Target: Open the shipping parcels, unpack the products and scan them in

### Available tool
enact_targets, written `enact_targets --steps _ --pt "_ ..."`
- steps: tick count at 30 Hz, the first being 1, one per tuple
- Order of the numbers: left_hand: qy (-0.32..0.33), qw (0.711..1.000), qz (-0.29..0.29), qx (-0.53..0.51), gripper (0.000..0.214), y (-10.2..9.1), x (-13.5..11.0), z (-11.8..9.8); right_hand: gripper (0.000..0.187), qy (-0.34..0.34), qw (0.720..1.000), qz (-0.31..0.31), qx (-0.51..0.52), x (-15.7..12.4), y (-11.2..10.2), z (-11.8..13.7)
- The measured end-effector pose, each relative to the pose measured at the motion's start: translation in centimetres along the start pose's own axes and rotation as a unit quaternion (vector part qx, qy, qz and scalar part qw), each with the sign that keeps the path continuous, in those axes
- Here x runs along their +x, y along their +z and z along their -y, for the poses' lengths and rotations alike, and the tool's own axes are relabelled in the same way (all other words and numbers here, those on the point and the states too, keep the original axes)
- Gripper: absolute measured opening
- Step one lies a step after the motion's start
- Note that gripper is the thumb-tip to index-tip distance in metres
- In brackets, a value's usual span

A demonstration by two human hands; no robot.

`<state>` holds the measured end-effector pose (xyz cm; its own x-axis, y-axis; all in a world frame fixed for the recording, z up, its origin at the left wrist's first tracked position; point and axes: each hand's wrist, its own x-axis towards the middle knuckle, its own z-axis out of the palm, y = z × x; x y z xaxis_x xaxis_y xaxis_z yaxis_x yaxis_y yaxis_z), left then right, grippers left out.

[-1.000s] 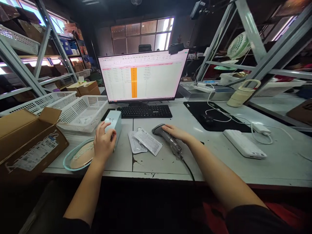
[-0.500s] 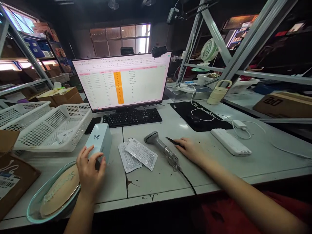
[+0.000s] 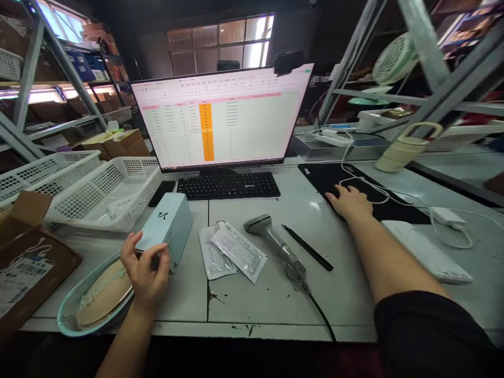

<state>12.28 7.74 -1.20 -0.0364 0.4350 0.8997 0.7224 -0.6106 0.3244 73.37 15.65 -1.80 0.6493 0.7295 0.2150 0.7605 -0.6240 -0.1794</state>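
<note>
My left hand [image 3: 145, 270] is at the near end of a pale blue box [image 3: 167, 223] with a black swan-like mark. Its fingers are loosely bent and apart; whether they touch the box I cannot tell. My right hand [image 3: 352, 203] lies curved on the black mouse pad [image 3: 397, 207], over the spot where the computer mouse lay, covering it. A black pen [image 3: 309, 248] rests on the desk beside a grey barcode scanner [image 3: 271, 236] with plastic wrapped round its handle. Two white printed sachets [image 3: 240, 251] overlap between box and scanner.
Behind stand a monitor [image 3: 244, 126] showing a spreadsheet and a black keyboard [image 3: 228, 186]. White baskets [image 3: 98, 220], a cardboard box [image 3: 31, 262] and a blue-rimmed oval basin [image 3: 65, 320] occupy the left. White power bank [image 3: 427, 252], cables and a cream cup [image 3: 401, 152] are on the right.
My right hand has let go of the pen, which now lies on the desk, and moved forward and right onto the mouse. My left hand stays by the box. The view has shifted.
</note>
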Motion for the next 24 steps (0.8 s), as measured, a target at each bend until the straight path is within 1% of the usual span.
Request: enact_targets --steps 2,5,7,10,12,15,20,24 --pt "-0.051 0.999 0.006 0.006 0.018 0.1 -0.1 -0.4 0.068 0.003 1.000 0.023 0.006 0.6 0.3 -0.5" --pt "-0.105 0.994 0.037 0.012 0.034 0.2 -0.4 -0.8 0.068 0.004 1.000 0.028 0.004 1.1 0.6 -0.5" --pt "-0.111 0.992 0.054 0.008 0.040 0.3 -0.6 -0.8 0.064 0.007 1.000 0.000 0.003 1.0 0.9 -0.4" --pt "-0.110 0.992 0.064 0.008 0.041 0.4 -0.9 -0.5 0.058 0.001 0.997 -0.083 0.008 0.4 1.5 -0.5" --pt "-0.113 0.991 0.064 0.012 0.041 0.3 -1.0 -0.4 0.056 -0.010 0.994 -0.110 0.014 0.0 1.8 -0.7" --pt "-0.132 0.988 0.075 0.017 0.039 0.1 -1.0 -0.5 0.053 -0.015 0.994 -0.111 0.010 -0.4 1.8 -0.8" --pt "-0.158 0.982 0.100 0.019 0.036 -0.3 -1.1 -0.7 0.051 0.000 0.995 -0.095 -0.002 -0.5 1.6 -0.6" --pt "-0.159 0.982 0.102 0.029 0.036 -0.3 -1.1 -0.6 0.050 0.010 0.994 -0.111 0.001 -0.7 1.6 -0.6"
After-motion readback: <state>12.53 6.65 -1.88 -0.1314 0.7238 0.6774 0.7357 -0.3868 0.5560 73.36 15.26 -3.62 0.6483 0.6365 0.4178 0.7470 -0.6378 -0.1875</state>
